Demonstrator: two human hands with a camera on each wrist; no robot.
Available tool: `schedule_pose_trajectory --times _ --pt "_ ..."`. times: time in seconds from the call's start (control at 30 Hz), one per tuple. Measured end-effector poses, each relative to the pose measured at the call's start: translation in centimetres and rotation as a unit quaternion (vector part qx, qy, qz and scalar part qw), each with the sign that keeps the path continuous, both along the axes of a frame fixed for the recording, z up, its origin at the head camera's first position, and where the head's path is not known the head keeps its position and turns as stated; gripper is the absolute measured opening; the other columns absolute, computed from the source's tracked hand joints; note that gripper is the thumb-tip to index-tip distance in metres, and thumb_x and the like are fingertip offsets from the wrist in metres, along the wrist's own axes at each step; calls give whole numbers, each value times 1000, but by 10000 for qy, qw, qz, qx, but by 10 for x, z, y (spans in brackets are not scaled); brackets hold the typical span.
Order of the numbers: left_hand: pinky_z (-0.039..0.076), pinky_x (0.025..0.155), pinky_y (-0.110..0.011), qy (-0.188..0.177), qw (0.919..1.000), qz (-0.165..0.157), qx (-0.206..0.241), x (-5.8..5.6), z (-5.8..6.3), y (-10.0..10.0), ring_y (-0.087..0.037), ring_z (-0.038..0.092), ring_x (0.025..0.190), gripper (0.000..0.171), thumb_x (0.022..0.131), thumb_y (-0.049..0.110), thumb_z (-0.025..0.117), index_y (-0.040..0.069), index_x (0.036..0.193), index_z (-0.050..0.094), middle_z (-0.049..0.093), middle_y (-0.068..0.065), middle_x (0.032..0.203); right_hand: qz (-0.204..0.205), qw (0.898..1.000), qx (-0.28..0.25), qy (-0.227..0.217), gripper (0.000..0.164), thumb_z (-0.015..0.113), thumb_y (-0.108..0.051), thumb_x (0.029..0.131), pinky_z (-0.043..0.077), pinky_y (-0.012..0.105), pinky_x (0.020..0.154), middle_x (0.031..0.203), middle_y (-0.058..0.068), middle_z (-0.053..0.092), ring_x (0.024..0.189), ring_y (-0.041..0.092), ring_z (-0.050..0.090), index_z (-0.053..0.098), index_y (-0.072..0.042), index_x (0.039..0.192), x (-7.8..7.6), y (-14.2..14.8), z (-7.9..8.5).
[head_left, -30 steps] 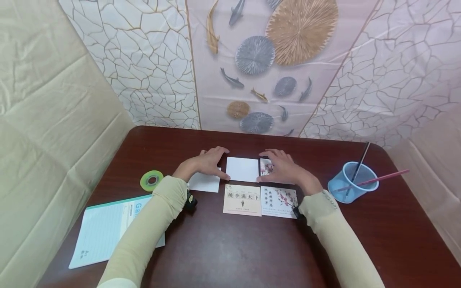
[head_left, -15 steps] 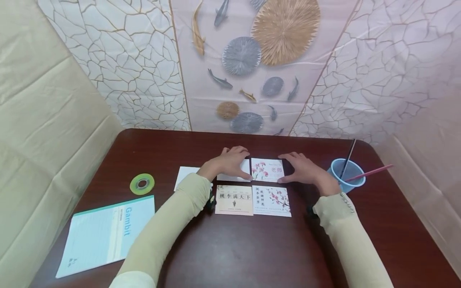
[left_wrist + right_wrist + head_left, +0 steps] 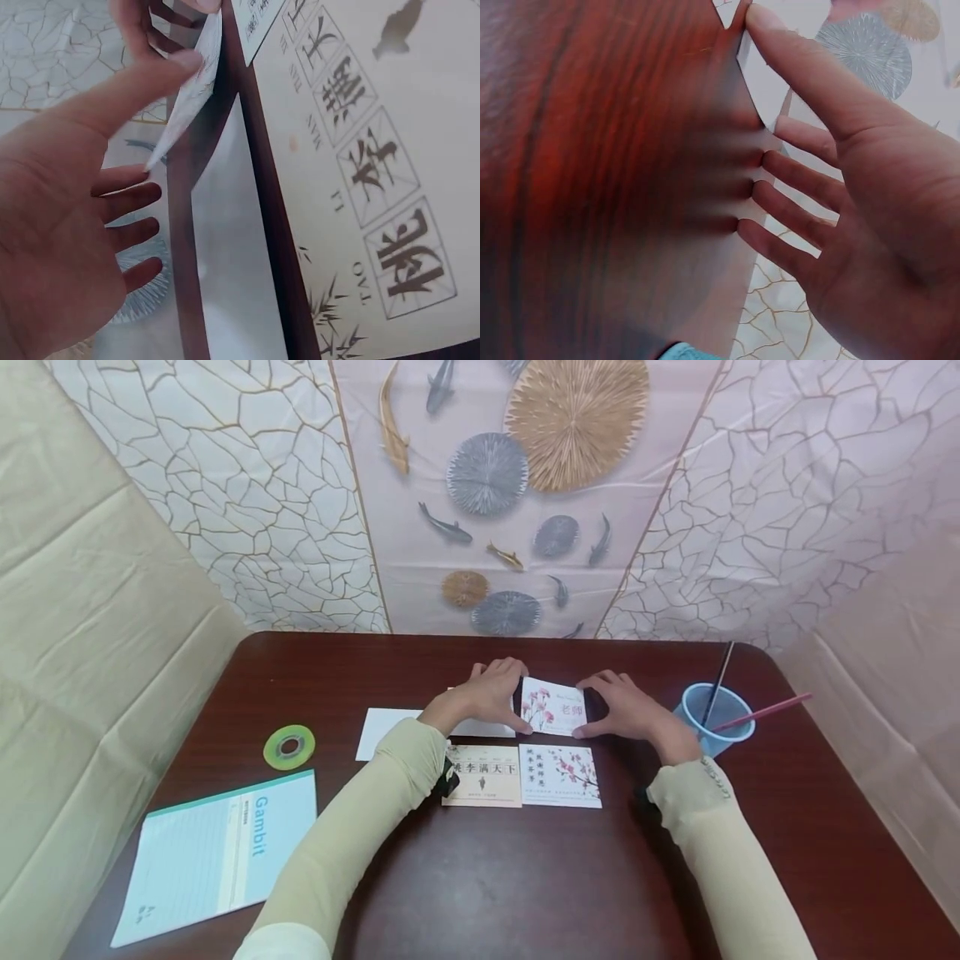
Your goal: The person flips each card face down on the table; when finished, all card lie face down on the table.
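A white card with pink flowers and red characters [image 3: 553, 708] is held between both hands, raised and tilted off the table. My left hand [image 3: 491, 695] grips its left edge, thumb at the near corner and fingers at the far one. On the opposite edge my right hand [image 3: 632, 710] holds it the same way. In the left wrist view the card [image 3: 196, 94] appears nearly edge-on. Partly hidden under my left hand lies a blank white card [image 3: 486, 728]. Nearer me are a beige card with large characters [image 3: 483, 787] and a blossom-branch card [image 3: 558, 781], side by side.
Another blank card [image 3: 381, 727] lies left, partly behind the left sleeve. A roll of green tape [image 3: 302, 758] and a notebook [image 3: 217, 860] are at the left. On the right stands a blue mesh cup [image 3: 716, 743] with pens. A patterned cloth [image 3: 420, 593] hangs behind the table [image 3: 480, 877].
Both hands have moved right from the blank card to the pink-flower card. They have taken its two side edges, and the card has come up off the table.
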State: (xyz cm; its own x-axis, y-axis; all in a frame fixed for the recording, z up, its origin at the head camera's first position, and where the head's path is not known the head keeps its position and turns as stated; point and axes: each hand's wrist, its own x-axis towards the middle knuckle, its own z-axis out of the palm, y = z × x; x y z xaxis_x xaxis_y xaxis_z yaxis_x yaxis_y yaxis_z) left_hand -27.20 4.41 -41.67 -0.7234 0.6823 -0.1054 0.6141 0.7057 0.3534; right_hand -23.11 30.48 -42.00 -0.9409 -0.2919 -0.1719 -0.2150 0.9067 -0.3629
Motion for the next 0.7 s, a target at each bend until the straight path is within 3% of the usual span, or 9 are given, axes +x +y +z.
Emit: schedule_pose_trajectory --times 0.23,0.47,0.7 --pt "27 96 -44 533 9985 -56 -63 3 4 4 -22 37 124 87 70 57 81 9 132 43 44 -2 128 100 9999 -35 98 97 83 -59 68 33 59 103 143 17 41 129 35 33 46 -10 142 1 6 -4" --pt "26 94 -43 173 9990 -6 409 3 7 -4 -20 38 123 88 72 52 81 8 137 41 43 -1 134 378 9989 -279 55 97 88 -50 66 32 59 104 144 18 39 131 36 32 45 -8 142 3 10 0" --pt "25 94 -43 9 9987 -103 494 3 10 -10 -17 40 120 95 70 51 83 11 143 38 44 1 137 720 9951 -512 442 94 89 -46 66 33 54 104 141 14 42 129 32 32 44 -6 139 5 -1 6"
